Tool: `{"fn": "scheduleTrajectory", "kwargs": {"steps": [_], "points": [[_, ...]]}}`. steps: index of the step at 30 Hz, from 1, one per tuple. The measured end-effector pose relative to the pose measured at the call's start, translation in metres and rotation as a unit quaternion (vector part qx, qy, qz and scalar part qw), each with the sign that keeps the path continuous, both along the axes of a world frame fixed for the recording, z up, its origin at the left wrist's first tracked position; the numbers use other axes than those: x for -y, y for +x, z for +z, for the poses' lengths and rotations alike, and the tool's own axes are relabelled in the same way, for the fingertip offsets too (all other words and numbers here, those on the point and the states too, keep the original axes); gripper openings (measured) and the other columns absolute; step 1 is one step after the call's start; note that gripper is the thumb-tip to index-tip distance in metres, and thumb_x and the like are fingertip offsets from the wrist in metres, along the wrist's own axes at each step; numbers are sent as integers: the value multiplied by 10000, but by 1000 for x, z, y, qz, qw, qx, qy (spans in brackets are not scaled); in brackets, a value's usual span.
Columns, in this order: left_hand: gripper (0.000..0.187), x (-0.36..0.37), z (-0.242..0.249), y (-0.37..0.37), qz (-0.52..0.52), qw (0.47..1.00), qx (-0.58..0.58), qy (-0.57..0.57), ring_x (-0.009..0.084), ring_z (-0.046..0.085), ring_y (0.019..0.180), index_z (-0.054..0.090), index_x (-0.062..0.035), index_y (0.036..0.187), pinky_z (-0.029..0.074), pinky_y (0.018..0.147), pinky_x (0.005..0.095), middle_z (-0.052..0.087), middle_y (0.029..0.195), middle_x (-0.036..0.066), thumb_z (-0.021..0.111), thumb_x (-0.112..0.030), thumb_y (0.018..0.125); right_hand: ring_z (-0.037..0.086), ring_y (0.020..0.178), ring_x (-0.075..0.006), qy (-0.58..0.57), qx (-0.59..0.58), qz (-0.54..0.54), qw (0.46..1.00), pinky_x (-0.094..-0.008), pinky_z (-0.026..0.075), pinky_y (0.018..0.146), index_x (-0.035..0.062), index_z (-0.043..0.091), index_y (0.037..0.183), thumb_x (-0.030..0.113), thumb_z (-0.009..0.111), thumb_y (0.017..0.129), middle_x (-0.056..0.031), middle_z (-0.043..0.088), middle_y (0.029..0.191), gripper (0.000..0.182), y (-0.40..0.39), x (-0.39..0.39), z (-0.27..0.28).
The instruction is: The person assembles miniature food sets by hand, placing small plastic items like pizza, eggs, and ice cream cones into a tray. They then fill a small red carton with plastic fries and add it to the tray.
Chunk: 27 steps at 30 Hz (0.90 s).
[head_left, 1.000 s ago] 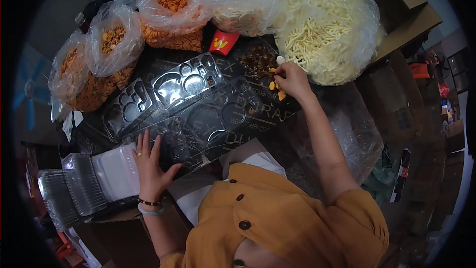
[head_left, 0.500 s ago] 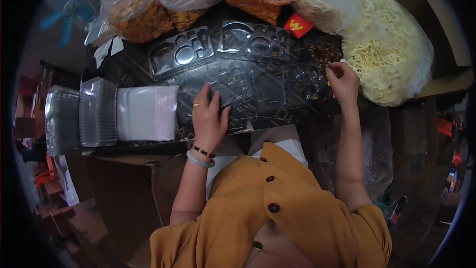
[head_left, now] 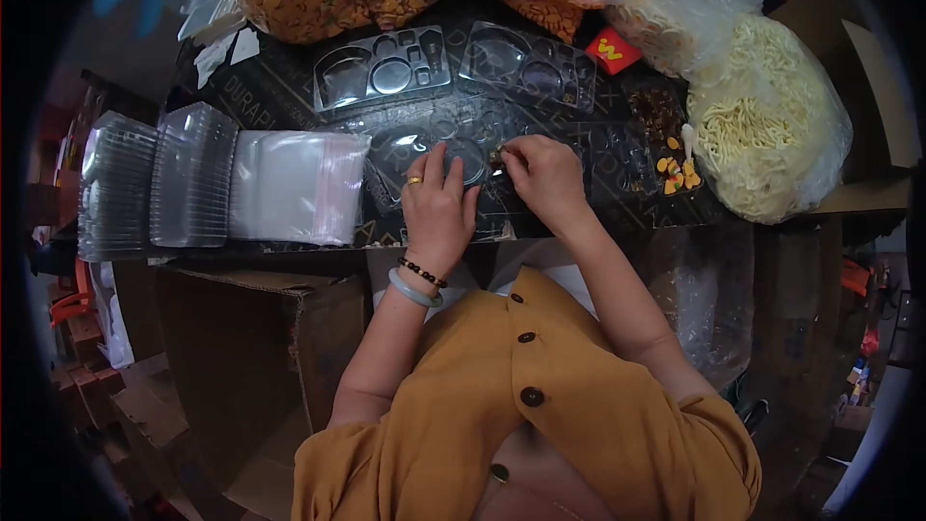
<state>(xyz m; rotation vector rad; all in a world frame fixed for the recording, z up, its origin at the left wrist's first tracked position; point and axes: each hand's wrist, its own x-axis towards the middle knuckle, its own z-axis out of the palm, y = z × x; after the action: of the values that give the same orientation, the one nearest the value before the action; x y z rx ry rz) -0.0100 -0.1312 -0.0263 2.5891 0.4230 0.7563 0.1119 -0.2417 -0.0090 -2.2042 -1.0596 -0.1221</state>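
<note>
A clear plastic compartment tray (head_left: 394,156) lies in front of me at the table's near side. My left hand (head_left: 439,207) rests on it with the fingers stretched and apart. Over the tray's right part, my right hand (head_left: 550,178) has thumb and forefinger pinched together. Something small and dark shows at those fingertips, too small to name. Two more compartment trays, a left one (head_left: 381,68) and a right one (head_left: 529,63), lie behind. To the right are small dark pieces (head_left: 658,114) and small yellow-orange pieces (head_left: 675,174).
Stacked clear plastic trays (head_left: 193,178) and a pile of clear bags (head_left: 294,183) stand on the left. Open bags of orange pieces (head_left: 299,5) line the back. A big bag of cream-coloured sticks (head_left: 767,125) and a red packet (head_left: 612,50) are at right.
My right hand has moved left from the dark pieces to the near tray, uncovering the yellow-orange pieces. The left hand stays on the tray. The view has shifted slightly.
</note>
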Motion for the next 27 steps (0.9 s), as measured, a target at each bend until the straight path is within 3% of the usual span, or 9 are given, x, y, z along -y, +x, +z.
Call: {"fn": "scheduleTrajectory", "kwargs": {"steps": [5,12,15,17,19,20,22,24,27], "points": [[397,1,1,1,5,999,-31,16,344,447,1109,578,36,1057,397,857,411,475,1220,170,673,-121,706,593,701,-237,-36,92,14,995,-347,432,626,68,648,754,112,681,724,-61,604,721,62,-8,4,0],[429,2,5,2,-26,999,-22,27,355,432,1146,552,19,1129,373,901,419,476,1236,170,648,-159,750,527,946,-209,-52,115,26,992,-388,327,844,81,646,958,123,653,739,-36,569,951,224,-25,12,3],[460,9,2,10,-72,994,-54,58,343,404,1193,508,-34,1230,300,969,466,443,1324,118,588,-217,815,512,1010,-217,-52,111,39,992,-434,283,927,60,615,1015,107,631,743,-60,561,1036,276,-23,23,-1],[454,11,0,13,-74,990,-77,87,339,388,1208,509,-37,1230,275,990,484,437,1337,99,573,-245,831,535,986,-235,-37,133,19,990,-410,337,915,49,621,980,98,636,742,-79,576,1037,243,-14,39,5],[456,13,2,14,-80,989,-86,84,338,376,1217,505,-35,1235,244,1014,502,436,1339,95,559,-266,845,562,947,-265,66,32,21,997,-374,421,847,37,629,935,74,640,745,-97,593,1017,194,3,56,10],[452,13,2,14,-76,989,-93,92,337,375,1218,505,-49,1240,235,1021,509,432,1342,98,557,-268,848,586,891,-292,90,72,-36,993,-347,473,769,18,632,896,51,636,754,-114,613,963,145,18,71,13],[448,12,3,12,-64,987,-104,101,336,374,1220,505,-62,1245,225,1027,516,428,1345,102,555,-271,851,594,877,-302,71,75,-154,983,-364,477,767,10,632,889,37,617,770,-131,620,921,123,58,109,11],[444,13,6,12,-78,986,-109,95,336,374,1219,506,-96,1255,221,1028,528,421,1348,111,555,-280,853,599,871,-326,14,132,-216,967,-377,478,761,2,635,915,62,602,787,-163,625,912,145,100,146,6],[442,13,5,13,-80,987,-107,88,342,379,1211,517,-108,1238,253,998,548,421,1340,118,582,-283,837,586,867,-354,-81,103,-277,952,-414,468,764,13,644,950,81,594,779,-185,614,893,191,138,174,-11]]}}
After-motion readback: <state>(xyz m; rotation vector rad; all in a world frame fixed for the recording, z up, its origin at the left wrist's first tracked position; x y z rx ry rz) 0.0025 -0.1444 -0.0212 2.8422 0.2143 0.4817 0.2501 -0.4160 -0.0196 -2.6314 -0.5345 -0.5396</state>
